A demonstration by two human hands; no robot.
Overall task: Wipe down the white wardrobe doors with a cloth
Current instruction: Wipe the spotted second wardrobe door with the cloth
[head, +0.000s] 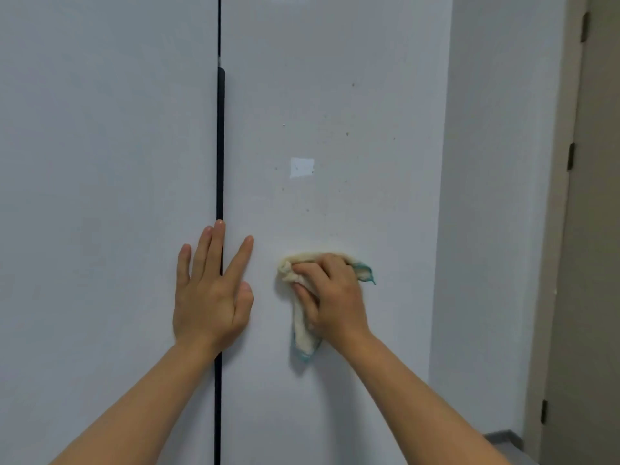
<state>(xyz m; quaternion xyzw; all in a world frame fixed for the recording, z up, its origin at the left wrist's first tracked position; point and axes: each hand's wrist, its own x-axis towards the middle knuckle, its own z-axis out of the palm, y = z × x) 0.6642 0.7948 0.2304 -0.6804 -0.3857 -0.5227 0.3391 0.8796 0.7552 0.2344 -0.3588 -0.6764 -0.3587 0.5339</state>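
While the right hand (330, 293) presses a bunched cream cloth with teal edging (303, 327) against the right-hand white wardrobe door (335, 112), fingers curled over it in a firm grip, the wiping step looks to be in progress on that panel's lower middle. The left hand (211, 293) lies flat with fingers spread and straight, bracing across the dark vertical gap (219, 146) between the two doors. Small brown specks (347, 133) and a pale square patch (302, 167) sit above the cloth, so the next stroke probably needs to travel upward with steady pressure. The left-hand white door (100, 162) appears yet to be covered.
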